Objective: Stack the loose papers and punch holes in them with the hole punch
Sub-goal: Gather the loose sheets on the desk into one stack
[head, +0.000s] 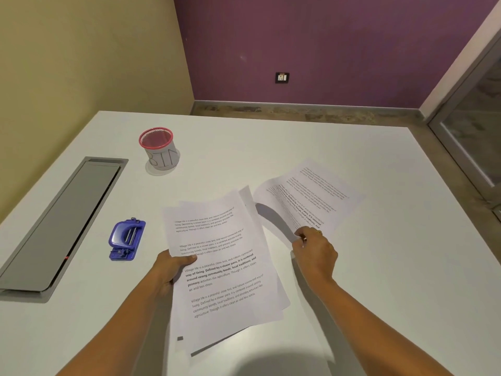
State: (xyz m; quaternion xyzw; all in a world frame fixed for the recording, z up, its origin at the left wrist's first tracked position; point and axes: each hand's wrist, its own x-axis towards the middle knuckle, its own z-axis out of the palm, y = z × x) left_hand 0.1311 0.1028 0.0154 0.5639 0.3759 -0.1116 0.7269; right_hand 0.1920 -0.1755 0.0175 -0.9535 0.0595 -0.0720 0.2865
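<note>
over table (352,147): left hand (169,268) grips paper stack (225,267); right hand (314,249) pinches loose sheets (303,199).

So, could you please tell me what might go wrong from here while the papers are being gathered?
1. The stack in the left hand is fanned, with uneven edges; punched like that, the holes would probably not line up.
2. The right hand pinches the loose sheets at one edge only; they curl and could slip or crease.
3. Both hands are full, and the hole punch lies apart to the left.
</note>
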